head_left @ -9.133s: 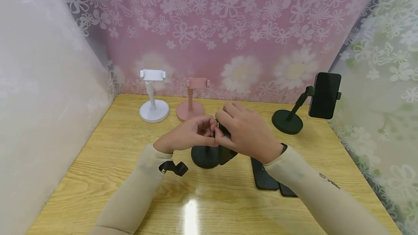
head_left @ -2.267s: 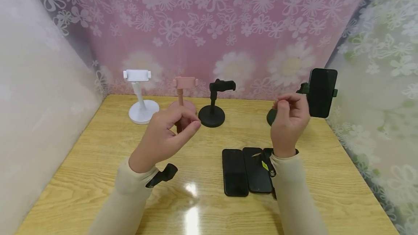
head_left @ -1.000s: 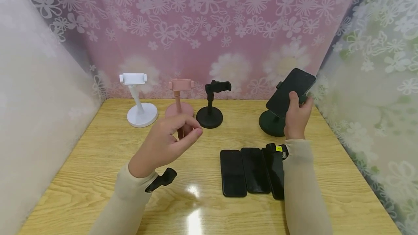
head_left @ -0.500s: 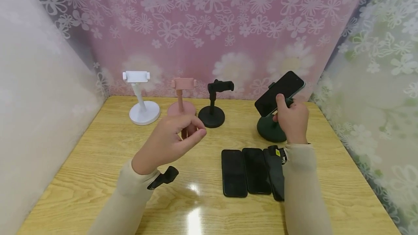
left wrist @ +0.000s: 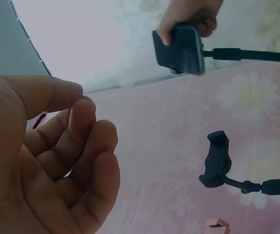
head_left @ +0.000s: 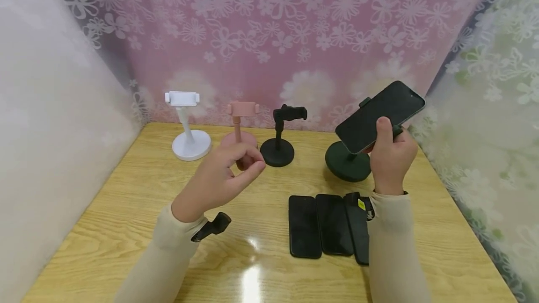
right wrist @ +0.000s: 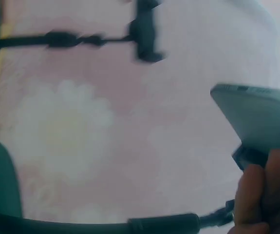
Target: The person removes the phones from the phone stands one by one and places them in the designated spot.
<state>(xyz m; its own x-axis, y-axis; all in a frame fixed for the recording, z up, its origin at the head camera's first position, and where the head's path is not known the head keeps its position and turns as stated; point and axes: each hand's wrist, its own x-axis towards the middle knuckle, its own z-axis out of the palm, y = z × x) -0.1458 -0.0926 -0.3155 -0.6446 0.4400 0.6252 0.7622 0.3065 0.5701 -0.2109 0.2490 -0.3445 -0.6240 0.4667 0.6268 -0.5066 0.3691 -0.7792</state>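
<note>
My right hand [head_left: 393,158] grips a black smartphone [head_left: 370,120] by its lower right side, thumb across the screen. The phone sits slanted in the clamp of a dark green phone stand [head_left: 348,162], whose round base is tipped, with a shadow under it. Light fingers of that hand [right wrist: 252,195] show behind the phone in the right wrist view. My left hand [head_left: 219,179] hovers over the table, fingers loosely curled and nothing between them. Behind it stand a white phone stand [head_left: 191,145], a pink one [head_left: 244,108] partly hidden by the hand, and a black one [head_left: 277,152].
Three dark smartphones lie side by side on the wooden table [head_left: 126,228]: a left one [head_left: 305,228], a middle one [head_left: 334,226] and a right one [head_left: 358,237] partly under my right sleeve. A pink flowered backdrop [head_left: 294,36] closes off the table's back edge.
The black stand, earlier between both hands, now stands in the back row. My right hand has taken hold of the phone on the green stand, turned it from upright to slanted and shifted the stand left.
</note>
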